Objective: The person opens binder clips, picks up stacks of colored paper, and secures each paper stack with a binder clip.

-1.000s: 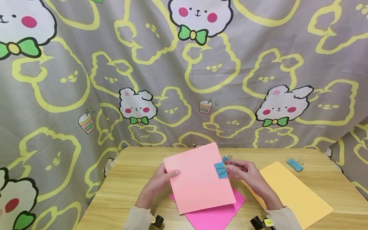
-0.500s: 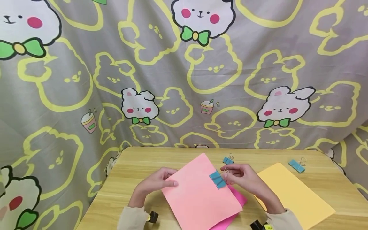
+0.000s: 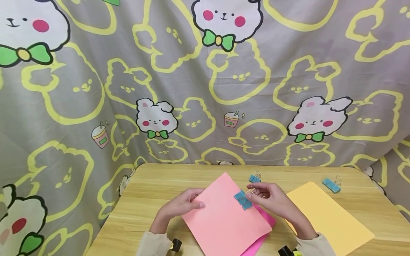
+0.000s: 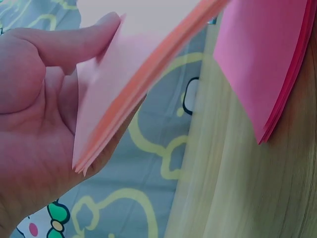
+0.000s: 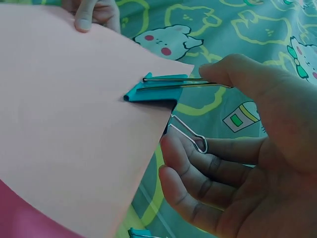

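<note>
My left hand grips the left edge of a light pink paper stack, thumb on top. Its layered edges show in the left wrist view. A blue binder clip sits over the stack's upper right edge. At that clip, my right hand pinches the wire handles. The right wrist view has the thumb on the upper handle and fingers by the lower loop. The stack is held tilted over a magenta paper stack, which it partly hides.
A yellow-orange paper stack lies on the wooden table at the right. Two more blue binder clips are on the table: one clip behind my right hand, another clip at the far right. A patterned curtain hangs behind.
The light pink stack has come down and turned clockwise, with the clip and both hands following. In the last half second only slight movement shows.
</note>
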Tool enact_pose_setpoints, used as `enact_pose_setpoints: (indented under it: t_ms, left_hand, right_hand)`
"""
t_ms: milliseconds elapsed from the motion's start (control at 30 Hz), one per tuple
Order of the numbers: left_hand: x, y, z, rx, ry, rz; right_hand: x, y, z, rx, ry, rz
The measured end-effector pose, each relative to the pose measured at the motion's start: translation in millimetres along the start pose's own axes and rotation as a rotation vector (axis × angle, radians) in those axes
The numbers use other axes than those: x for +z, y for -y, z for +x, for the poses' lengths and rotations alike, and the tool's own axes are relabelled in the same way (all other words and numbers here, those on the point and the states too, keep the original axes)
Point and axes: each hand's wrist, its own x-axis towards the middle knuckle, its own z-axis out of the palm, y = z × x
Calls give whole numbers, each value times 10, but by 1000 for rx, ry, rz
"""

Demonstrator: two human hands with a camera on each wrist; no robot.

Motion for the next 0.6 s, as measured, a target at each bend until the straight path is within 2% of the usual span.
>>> enact_pose_setpoints:
  t_ms: [200,467,600]
  left_hand:
    - [-20,33,10,57,-38,37]
    - [-126,72,-45,24,-96,46]
    - [-219,131,-110,42,-141,51]
  right_hand:
    - [34,-20,44,-32,-1,-63]
    - [-1,9,79,-100,10,-47]
    - [2,-13,120,-118,-54,-111]
